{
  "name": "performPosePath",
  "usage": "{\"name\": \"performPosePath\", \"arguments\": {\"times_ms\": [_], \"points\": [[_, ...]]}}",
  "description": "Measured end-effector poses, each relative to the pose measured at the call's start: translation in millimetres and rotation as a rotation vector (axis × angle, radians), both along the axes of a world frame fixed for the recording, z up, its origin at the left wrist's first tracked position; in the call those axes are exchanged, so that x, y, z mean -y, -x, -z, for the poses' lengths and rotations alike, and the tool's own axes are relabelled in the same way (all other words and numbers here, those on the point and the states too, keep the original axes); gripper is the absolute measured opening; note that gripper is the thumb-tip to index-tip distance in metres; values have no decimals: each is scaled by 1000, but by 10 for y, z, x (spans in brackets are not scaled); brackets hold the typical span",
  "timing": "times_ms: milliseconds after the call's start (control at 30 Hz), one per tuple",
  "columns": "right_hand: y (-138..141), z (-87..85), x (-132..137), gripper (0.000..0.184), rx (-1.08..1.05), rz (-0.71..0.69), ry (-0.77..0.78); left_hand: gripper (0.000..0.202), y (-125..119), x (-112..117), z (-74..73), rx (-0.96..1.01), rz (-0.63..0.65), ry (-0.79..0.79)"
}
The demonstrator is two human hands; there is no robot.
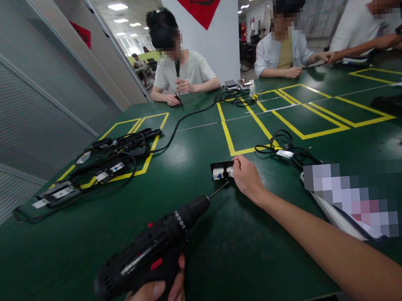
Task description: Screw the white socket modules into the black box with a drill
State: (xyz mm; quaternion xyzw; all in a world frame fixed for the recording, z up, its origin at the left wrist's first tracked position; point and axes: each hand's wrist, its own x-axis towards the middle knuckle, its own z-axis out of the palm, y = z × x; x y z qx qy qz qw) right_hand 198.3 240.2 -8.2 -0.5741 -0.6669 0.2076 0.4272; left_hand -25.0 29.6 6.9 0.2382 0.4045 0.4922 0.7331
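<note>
1. Nearest, the left hand (pixel 147 295) wraps round the grip of a black cordless drill (pixel 142 253), thumb across the side and fingers curled in front; whether the trigger is pressed I cannot tell
2. The drill's long bit (pixel 219 188) points forward and right, its tip just beside the near edge of a small black plate (pixel 221 164)
3. That plate, with white blocks (pixel 218 173) on its near side, is at the middle of the green bench (pixel 263 256); the right hand (pixel 247 177) pinches its right end between closed fingers, partly hiding it
4. As for progress, drill and plate are both in hand, and the bit seems lined up near the plate without being seated in it; no screw can be made out, so what is fastened and what is left cannot be told
5. To the right lies a white-edged object (pixel 324 206) with a blurred top, and just beyond it a tangle of black cable (pixel 284 137)
6. On the left, black devices (pixel 131 140) and leads lie across yellow tape outlines
7. Farther off, a co-worker (pixel 195 68) holds an upright screwdriver (pixel 177 69); two more people are at the far right
</note>
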Motion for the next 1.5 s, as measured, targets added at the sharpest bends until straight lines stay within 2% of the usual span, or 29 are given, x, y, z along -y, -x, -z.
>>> {"name": "performPosePath", "arguments": {"times_ms": [1500], "points": [[2, 10, 4, 29, -5, -5, -12, 29, 17, -24, 38, 18, 10, -17]]}}
